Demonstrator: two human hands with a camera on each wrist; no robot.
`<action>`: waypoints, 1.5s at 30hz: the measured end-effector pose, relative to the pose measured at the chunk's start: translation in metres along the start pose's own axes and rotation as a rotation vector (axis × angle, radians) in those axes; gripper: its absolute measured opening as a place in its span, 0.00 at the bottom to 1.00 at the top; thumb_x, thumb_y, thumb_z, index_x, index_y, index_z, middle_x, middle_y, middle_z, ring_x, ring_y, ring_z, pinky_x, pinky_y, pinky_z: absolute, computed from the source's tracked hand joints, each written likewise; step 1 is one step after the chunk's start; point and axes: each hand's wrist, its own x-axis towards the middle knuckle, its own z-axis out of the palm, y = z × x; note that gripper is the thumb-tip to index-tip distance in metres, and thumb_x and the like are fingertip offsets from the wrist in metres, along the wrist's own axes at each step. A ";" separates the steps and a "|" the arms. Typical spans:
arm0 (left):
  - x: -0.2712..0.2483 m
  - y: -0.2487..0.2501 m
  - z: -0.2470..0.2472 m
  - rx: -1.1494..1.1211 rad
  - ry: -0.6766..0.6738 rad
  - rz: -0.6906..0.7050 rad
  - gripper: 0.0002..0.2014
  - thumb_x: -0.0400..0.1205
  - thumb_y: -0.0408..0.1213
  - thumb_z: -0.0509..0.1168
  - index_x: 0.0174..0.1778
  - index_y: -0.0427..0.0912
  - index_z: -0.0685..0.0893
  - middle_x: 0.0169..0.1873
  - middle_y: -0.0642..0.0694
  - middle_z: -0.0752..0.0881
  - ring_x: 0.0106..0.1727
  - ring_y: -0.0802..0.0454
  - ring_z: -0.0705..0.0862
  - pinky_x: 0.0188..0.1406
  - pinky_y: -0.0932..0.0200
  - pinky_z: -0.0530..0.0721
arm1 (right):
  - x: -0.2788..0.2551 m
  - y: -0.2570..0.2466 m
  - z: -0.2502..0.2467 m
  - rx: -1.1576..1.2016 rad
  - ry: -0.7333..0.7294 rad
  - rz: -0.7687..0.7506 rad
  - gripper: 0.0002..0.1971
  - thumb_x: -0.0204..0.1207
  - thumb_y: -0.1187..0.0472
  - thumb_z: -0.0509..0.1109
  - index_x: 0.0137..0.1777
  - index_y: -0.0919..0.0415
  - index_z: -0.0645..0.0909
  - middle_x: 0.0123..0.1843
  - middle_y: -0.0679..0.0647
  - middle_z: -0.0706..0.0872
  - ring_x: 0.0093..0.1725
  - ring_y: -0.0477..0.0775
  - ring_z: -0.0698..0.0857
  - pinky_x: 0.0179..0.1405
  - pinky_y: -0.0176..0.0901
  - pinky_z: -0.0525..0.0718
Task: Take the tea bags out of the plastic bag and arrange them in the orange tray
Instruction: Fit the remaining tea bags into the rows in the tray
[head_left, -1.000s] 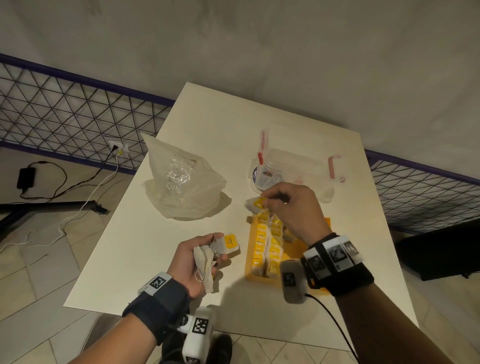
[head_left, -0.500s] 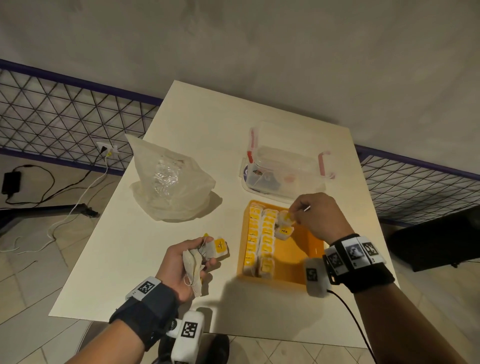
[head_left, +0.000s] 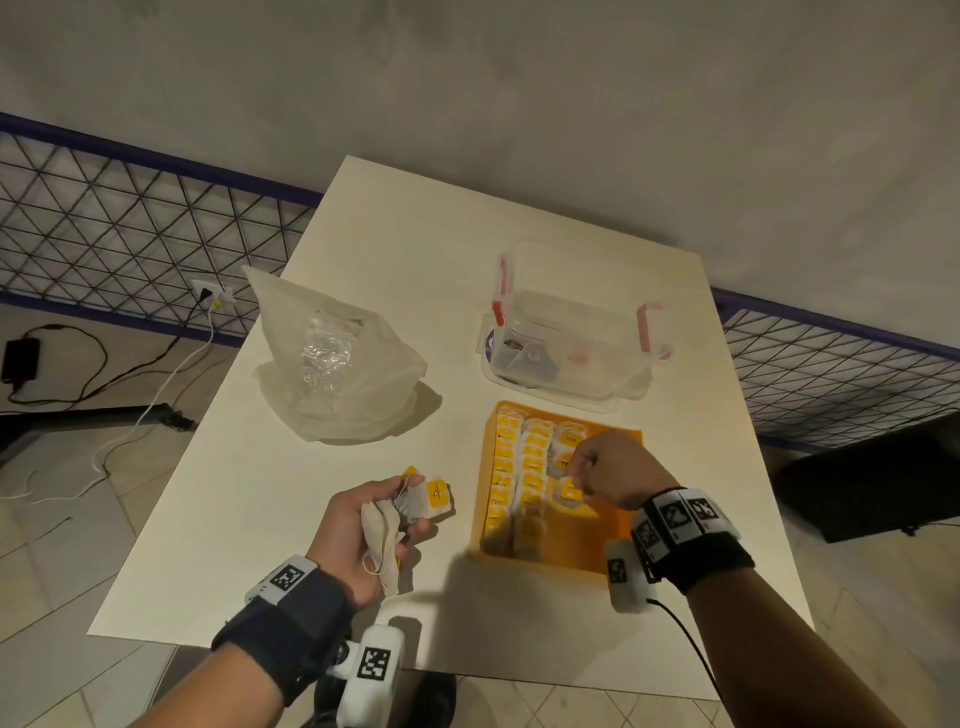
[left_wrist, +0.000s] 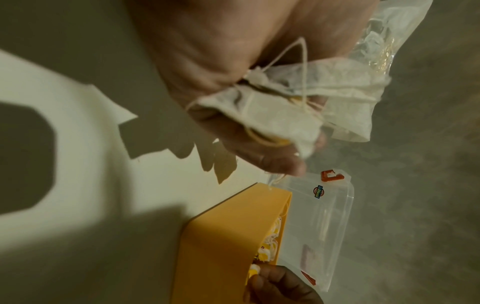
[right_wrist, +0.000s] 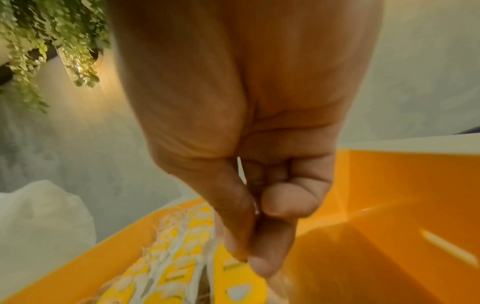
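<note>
- Hard to see the right hand (head_left: 613, 470) from above — knuckles hide the fingertips. The wrist view settles it: thumb and forefinger pinch a tea bag (right_wrist: 233, 265) by its yellow tag, low inside the tray (head_left: 618, 545).
- Left hand (head_left: 363, 530) at 7 o'clock on the table (head_left: 415, 218), fingers curled round a bunch (head_left: 400, 514) of tea bags; how many, I cannot tell — strings and paper all tangled.
- Near end of the tray sits in shadow, the bags there just a brown blur.
- Tray at 5 o'clock: two full rows (head_left: 519, 467) of yellow-tagged bags along its left side, a third row started next to them, the right part bare orange.
- Plastic bag (head_left: 337, 369) at 10 o'clock, slumped open, crinkled clear wrap inside; any tea bags left in it can't be made out.
- Clear box (head_left: 571, 343) with red clips at 1 o'clock, just beyond the tray, small items inside too murky to name.
- Pale table, grey wall (head_left: 519, 78) behind, wire grid (head_left: 130, 234) along the base, cables (head_left: 104, 374) on the tiled floor.
</note>
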 end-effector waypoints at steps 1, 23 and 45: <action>-0.002 0.000 0.002 0.004 0.010 0.006 0.11 0.82 0.40 0.60 0.54 0.40 0.84 0.48 0.37 0.84 0.28 0.46 0.82 0.13 0.63 0.73 | 0.002 0.000 0.002 -0.003 0.037 0.001 0.11 0.75 0.74 0.67 0.37 0.61 0.88 0.34 0.55 0.90 0.34 0.52 0.90 0.31 0.39 0.85; -0.015 0.000 0.020 0.059 0.050 0.035 0.11 0.82 0.40 0.58 0.50 0.39 0.84 0.36 0.38 0.88 0.25 0.48 0.82 0.14 0.66 0.71 | 0.010 -0.006 0.003 0.004 0.204 -0.016 0.08 0.75 0.67 0.64 0.40 0.62 0.84 0.42 0.55 0.89 0.47 0.57 0.86 0.46 0.48 0.84; -0.010 -0.004 0.015 0.169 -0.141 -0.079 0.18 0.80 0.49 0.64 0.57 0.39 0.85 0.42 0.39 0.82 0.27 0.48 0.79 0.13 0.66 0.72 | 0.001 -0.115 0.036 0.135 -0.429 -0.413 0.10 0.78 0.54 0.76 0.57 0.53 0.88 0.49 0.48 0.91 0.38 0.43 0.83 0.32 0.32 0.81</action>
